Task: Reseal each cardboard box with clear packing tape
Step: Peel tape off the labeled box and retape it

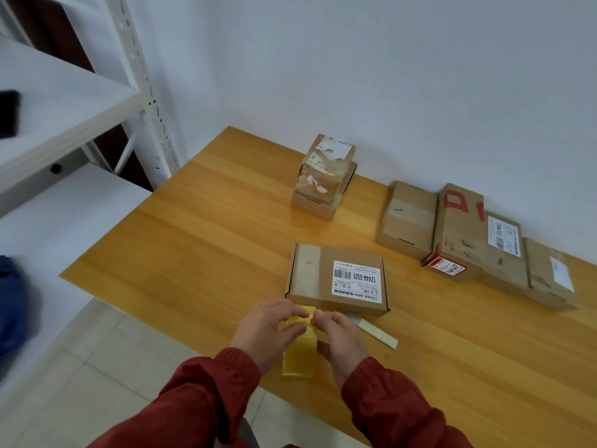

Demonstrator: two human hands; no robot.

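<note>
A flat cardboard box (336,278) with a white label lies on the wooden table (200,240) just beyond my hands. My left hand (268,331) and my right hand (339,337) meet over a yellowish roll of tape (298,357) near the table's front edge. Both hands pinch at its top, fingertips touching near the box's near side. A loose pale strip (376,333) lies on the table right of my right hand.
Two stacked boxes (324,176) stand at the back centre. A row of several boxes (468,234) lies along the wall at right. A white metal shelf unit (80,101) stands left of the table, over a tiled floor.
</note>
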